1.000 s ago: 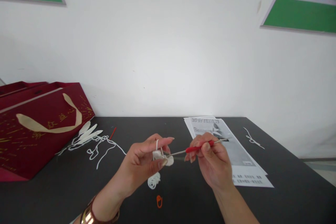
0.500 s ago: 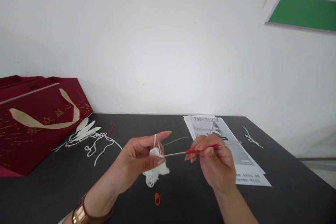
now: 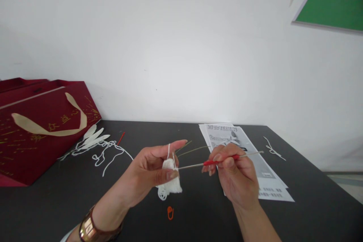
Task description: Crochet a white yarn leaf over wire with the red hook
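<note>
Head: orange clip [image 3: 169, 209] on table [image 3: 204, 215]
Left hand [image 3: 147, 170]: pinching white crochet piece [image 3: 172, 186]
Right hand [image 3: 238, 176]: gripping red-handled hook [image 3: 210, 163]

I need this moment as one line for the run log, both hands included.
left hand: pinching white crochet piece | right hand: holding red-handled hook, one end at piece | table: orange clip lying apart

the right hand [image 3: 238, 176] partly hides the papers [image 3: 262, 170] (red bag [image 3: 36, 153] cropped left)
</note>
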Tool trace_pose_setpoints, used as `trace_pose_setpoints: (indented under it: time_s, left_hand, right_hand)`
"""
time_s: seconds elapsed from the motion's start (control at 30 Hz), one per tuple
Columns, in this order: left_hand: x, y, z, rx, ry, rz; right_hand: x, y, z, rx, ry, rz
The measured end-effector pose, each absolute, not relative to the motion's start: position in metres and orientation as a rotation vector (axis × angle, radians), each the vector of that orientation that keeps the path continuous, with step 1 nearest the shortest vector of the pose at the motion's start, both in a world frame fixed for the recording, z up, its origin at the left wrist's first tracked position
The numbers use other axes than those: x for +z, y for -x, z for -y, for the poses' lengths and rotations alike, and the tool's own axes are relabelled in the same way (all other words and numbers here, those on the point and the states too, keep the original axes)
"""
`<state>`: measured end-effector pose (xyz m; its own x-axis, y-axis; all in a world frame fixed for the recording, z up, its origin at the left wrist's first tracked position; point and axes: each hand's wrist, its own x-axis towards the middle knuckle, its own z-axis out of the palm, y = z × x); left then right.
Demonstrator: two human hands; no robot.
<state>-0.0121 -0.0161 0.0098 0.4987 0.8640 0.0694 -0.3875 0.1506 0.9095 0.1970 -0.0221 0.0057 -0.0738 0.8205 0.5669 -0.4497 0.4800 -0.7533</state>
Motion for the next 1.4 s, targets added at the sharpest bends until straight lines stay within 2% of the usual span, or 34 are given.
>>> trace_pose_setpoints:
  time_s: [0.33, 0.67, 0.97, 1.4]
  left_hand:
    - [0.011, 0.01, 0.019, 1.013, -1.129, -0.613]
    - [0.011, 0.006, 0.018, 1.146, -1.143, -0.629]
    - [0.006, 0.001, 0.018, 1.218, -0.98, -0.718]
    - [0.005, -0.002, 0.018, 1.258, -0.798, -0.625]
  right_hand:
    - [0.005, -0.197, 0.024, 1.038, 0.42, 1.269]
    - [0.005, -0.18, 0.018, 1.394, 0.6, 0.857]
    - [0.002, -0.179, 0.017, 1.618, 0.57, 0.661]
    - [0.0, -0.173, 0.017, 1.647, 0.575, 0.555]
